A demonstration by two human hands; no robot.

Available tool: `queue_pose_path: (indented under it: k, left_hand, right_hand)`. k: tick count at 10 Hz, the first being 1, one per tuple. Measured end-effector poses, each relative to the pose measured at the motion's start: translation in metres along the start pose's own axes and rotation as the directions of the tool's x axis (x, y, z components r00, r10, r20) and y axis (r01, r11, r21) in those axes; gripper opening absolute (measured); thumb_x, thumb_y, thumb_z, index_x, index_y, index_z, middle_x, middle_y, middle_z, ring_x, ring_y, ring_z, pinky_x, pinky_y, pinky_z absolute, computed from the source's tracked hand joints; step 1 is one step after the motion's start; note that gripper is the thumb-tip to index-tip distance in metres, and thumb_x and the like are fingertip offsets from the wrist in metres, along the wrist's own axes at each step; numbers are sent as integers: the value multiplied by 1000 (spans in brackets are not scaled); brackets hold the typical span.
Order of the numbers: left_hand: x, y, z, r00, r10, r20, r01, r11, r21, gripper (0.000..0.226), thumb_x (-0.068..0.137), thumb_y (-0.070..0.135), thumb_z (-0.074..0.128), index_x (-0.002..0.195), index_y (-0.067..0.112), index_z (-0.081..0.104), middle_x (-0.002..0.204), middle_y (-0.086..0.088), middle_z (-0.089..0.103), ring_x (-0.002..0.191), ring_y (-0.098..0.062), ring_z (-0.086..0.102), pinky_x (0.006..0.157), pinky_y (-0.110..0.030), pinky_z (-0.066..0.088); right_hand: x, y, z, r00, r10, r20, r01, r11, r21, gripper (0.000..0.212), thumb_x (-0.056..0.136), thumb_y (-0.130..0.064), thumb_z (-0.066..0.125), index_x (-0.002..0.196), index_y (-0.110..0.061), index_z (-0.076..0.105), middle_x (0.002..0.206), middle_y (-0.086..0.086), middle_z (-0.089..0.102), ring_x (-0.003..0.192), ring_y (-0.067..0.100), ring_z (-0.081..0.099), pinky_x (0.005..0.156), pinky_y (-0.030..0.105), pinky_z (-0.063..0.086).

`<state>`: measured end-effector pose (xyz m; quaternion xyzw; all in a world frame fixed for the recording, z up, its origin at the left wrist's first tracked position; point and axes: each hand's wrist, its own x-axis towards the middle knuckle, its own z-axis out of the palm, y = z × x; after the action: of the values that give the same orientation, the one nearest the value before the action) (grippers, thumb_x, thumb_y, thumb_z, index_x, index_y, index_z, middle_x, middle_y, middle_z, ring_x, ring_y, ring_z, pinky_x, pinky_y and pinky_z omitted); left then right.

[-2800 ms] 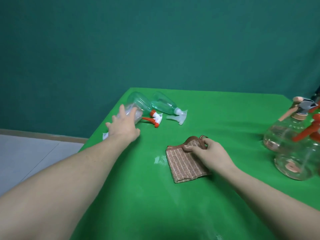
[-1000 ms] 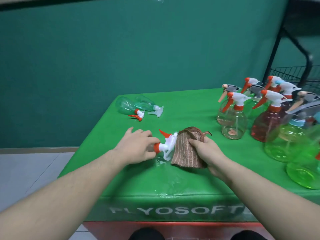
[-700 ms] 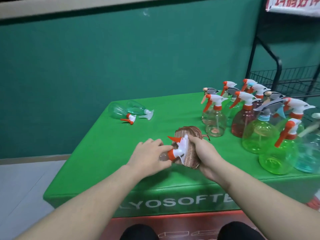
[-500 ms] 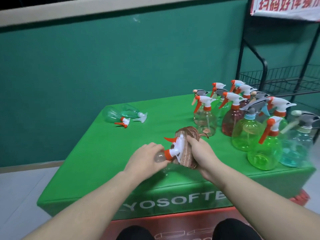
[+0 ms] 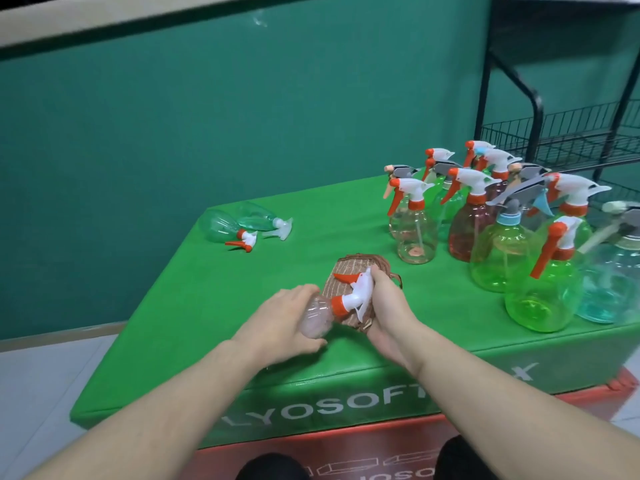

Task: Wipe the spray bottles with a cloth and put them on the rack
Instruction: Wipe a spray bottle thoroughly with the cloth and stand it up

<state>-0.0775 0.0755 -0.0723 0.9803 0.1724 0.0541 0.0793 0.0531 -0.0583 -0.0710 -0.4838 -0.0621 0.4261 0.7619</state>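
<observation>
Left hand (image 5: 277,323) fingers curled round the body of a small clear spray bottle (image 5: 317,318), gripping it from the left side; bottle held lying on its side, just above the near part of the tabletop (image 5: 194,306). Right hand (image 5: 388,306) fingers closed on a brown striped cloth (image 5: 341,277), with the cloth pressed against the bottle's white and orange trigger head (image 5: 356,289). Thumb lies along the top of the head. Whether the cloth wraps fully round the head I cannot tell; the far side is hidden.

Handling, as a judgement: the bottle looks empty, thin clear plastic, so light and a little springy under a squeeze. Likely slick if damp. The body is the sound place to hold, as the left hand does; the orange collar at the neck is a firm second hold. The trigger lever and nozzle are the thin, snag-prone parts, so wipe them with light pressure. The cloth is soft and limp and will mould to the head.

Farther out: two more clear bottles (image 5: 239,223) lie on their sides at the far left of the tabletop, touching each other. At the right stands a tight cluster of upright bottles (image 5: 485,223), clear, pink, green and pale blue, most with orange-and-white heads, a few grey.

Beyond the cluster, far right, a black wire rack (image 5: 561,133) stands off the tabletop; the shelf in view looks bare, so the held bottle is not yet placed.
</observation>
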Motion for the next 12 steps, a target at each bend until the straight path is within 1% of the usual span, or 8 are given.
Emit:
queue_pose_path:
  k: [1, 2, 3, 4, 7, 8, 9, 12]
  left_hand:
    - [3, -2, 0, 1000, -11, -5, 11, 1000, -18, 78, 77, 50, 81, 142, 26, 45, 129, 9, 57, 110, -11, 51, 101, -29, 44]
    - [9, -1, 0, 1000, -11, 3, 11, 1000, -9, 77, 75, 48, 80, 141, 27, 47, 125, 10, 59, 105, -12, 52, 99, -32, 47]
    - [15, 1, 1, 1000, -22, 14, 22, 1000, 4, 75, 74, 48, 80, 138, 26, 49, 122, 7, 61, 107, -18, 57, 95, -35, 48]
    - [18, 1, 2, 1000, -25, -6, 25, 1000, -3, 73, 73, 49, 79, 137, 26, 51, 121, 6, 62, 105, -20, 59, 93, -35, 49]
    - [10, -7, 7, 997, -37, -62, 31, 994, -102, 77, 71, 51, 76, 139, 32, 47, 122, 13, 58, 107, -13, 55, 96, -34, 51]
    - [10, -9, 7, 996, -61, -62, 52, 990, -127, 77, 71, 50, 76, 140, 33, 46, 122, 13, 58, 108, -13, 56, 96, -36, 52]
    - [11, -7, 7, 996, -70, -49, 64, 991, -114, 78, 70, 49, 77, 140, 33, 46, 121, 13, 58, 108, -14, 56, 95, -37, 52]
    - [21, 7, 7, 986, -160, -54, 160, 987, 4, 66, 69, 45, 80, 124, 26, 48, 107, 5, 55, 94, -24, 56, 82, -39, 51]
  right_hand:
    - [16, 3, 1, 999, -21, -41, 21, 1000, 6, 57, 107, -47, 35, 129, 3, 52, 100, 9, 61, 98, 26, 57, 91, 44, 47]
    - [39, 6, -15, 949, -248, 195, 197, 949, 246, 81, 105, -55, 29, 156, 7, 19, 146, 52, 16, 136, 46, 39, 119, 57, 10]
    - [31, -4, -9, 971, 85, -225, -52, 987, 149, 54, 109, -45, 31, 145, -7, 47, 139, -2, 62, 132, 43, 51, 115, 56, 34]
    - [19, -1, -1, 981, 1, -195, 31, 987, 160, 47, 106, -41, 44, 123, -1, 61, 122, 25, 66, 106, 38, 68, 101, 58, 51]
    - [28, 2, 10, 998, 63, 13, -64, 988, 143, 69, 106, -55, 32, 139, 3, 51, 150, 28, 45, 114, 35, 61, 108, 51, 44]
    - [34, -1, 14, 995, 93, 39, -97, 983, 156, 65, 106, -56, 32, 126, 0, 59, 123, 23, 67, 101, 31, 69, 95, 45, 54]
    - [35, -2, 18, 999, 17, -30, -13, 991, 131, 51, 108, -49, 34, 117, -6, 60, 110, 11, 65, 89, 23, 68, 79, 36, 55]
    - [13, 16, 9, 960, -218, -175, 190, 968, -162, 40, 105, -46, 46, 118, -13, 64, 108, 10, 74, 99, 23, 71, 89, 40, 55]
